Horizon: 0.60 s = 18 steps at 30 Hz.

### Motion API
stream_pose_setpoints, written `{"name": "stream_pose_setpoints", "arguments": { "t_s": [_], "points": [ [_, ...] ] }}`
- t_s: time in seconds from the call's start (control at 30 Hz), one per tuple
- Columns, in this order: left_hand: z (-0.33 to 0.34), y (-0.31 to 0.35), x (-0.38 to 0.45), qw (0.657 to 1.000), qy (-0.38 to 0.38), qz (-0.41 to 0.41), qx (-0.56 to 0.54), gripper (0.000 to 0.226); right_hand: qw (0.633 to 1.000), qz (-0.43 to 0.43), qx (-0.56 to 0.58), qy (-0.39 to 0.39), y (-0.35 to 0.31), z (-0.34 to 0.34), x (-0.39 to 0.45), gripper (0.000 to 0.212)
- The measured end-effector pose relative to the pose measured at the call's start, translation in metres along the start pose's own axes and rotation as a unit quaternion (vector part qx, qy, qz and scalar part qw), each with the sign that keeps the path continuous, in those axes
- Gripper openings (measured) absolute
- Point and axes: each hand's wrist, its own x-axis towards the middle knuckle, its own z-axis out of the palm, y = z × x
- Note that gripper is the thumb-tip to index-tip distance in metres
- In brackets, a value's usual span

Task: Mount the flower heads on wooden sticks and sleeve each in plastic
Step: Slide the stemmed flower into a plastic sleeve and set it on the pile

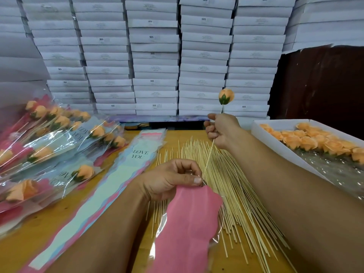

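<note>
Head: right hand [220,130] grips stick [208,155], tip at pink sleeve [189,219] mouth, left hand [171,179] pinching.

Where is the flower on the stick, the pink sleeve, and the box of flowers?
flower [226,96]: head view, on its orange petals.
pink sleeve [189,223]: head view, on its pink middle.
box [275,143]: head view, on its white near wall.

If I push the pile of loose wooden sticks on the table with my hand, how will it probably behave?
The wooden sticks are thin, round and lie loose on the table, so they would probably roll and fan out instead of sliding together. They look very light, so a small push should move many. The one in the right hand stays straight under its flower head, suggesting stiffness.
</note>
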Motion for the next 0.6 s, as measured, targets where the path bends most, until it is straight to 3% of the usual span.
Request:
{"name": "stream_pose_setpoints", "arguments": {
  "t_s": [0.17,0.37,0.6],
  "points": [
    [0.001,-0.001,0.001,0.998,0.05,0.03,-0.029,0.017,0.998,0.018,-0.004,-0.067,0.012,-0.003,-0.029,0.024],
    [0.001,0.003,0.001,0.989,0.11,0.071,-0.075,0.012,0.944,-0.054,-0.294,-0.138,0.023,-0.026,-0.06,0.021],
    [0.005,0.005,0.002,0.981,0.134,0.107,-0.093,0.017,0.929,-0.033,-0.26,-0.263,0.039,-0.047,-0.069,0.021]
  ]
}}
